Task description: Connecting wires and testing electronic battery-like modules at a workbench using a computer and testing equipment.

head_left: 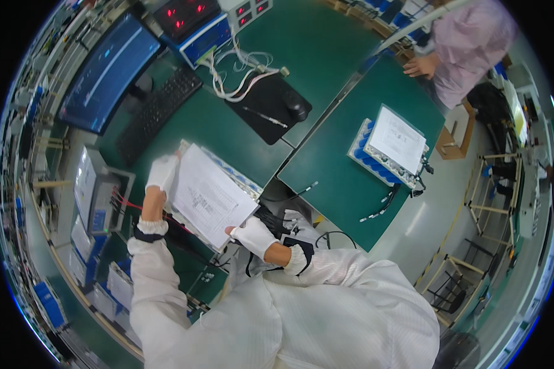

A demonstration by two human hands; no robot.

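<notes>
In front of me is a battery pack (232, 175) with blue cells in a pale frame, a printed paper sheet (206, 200) lying over most of it. White gloves leaving some fingertips bare cover both my hands. My left hand (162, 174) is closed on the pack's left edge, its fingertips partly blurred. At the near right corner, my right hand (254, 238) grips the pack, with the thumb over the paper. Its other fingers are hidden beneath. Black cables (269, 218) hang beside the right hand.
A second paper-topped battery pack (388, 147) sits on the right green table (326, 166). Behind are a monitor (111, 71), keyboard (160, 114), mouse (294, 106) and white cables (218, 80). A boxy device (95, 190) with red leads stands left. Another person (474, 46) works at the far right.
</notes>
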